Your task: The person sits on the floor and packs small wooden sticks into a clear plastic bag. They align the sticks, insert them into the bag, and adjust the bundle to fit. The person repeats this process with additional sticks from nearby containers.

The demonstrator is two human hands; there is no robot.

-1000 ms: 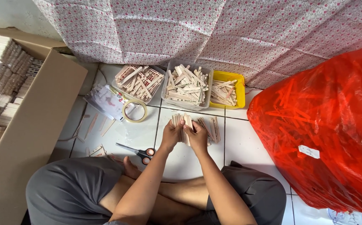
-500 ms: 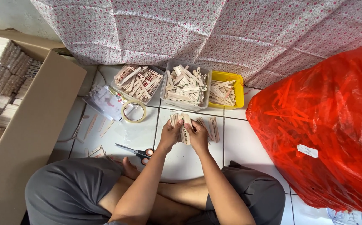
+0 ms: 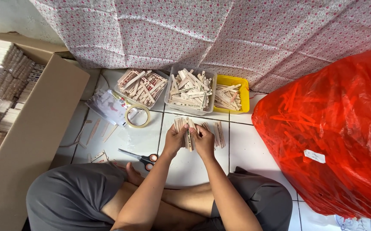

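Observation:
My left hand and my right hand are together over the white tiled floor, both gripping a small bundle of flat wooden sticks held upright between them. More wooden sticks lie on the tile just right of my right hand. Beyond my hands stand three tubs of sticks: a clear tub on the left, a clear tub in the middle and a yellow tub on the right.
Orange-handled scissors lie left of my left arm. A tape roll and a plastic packet sit further left. An open cardboard box with stacked bundles fills the left. A big red plastic bag bulges on the right. Floral cloth hangs behind.
Both hands have drawn slightly toward me with the stick bundle, squaring it between the fingers. Everything else stays put.

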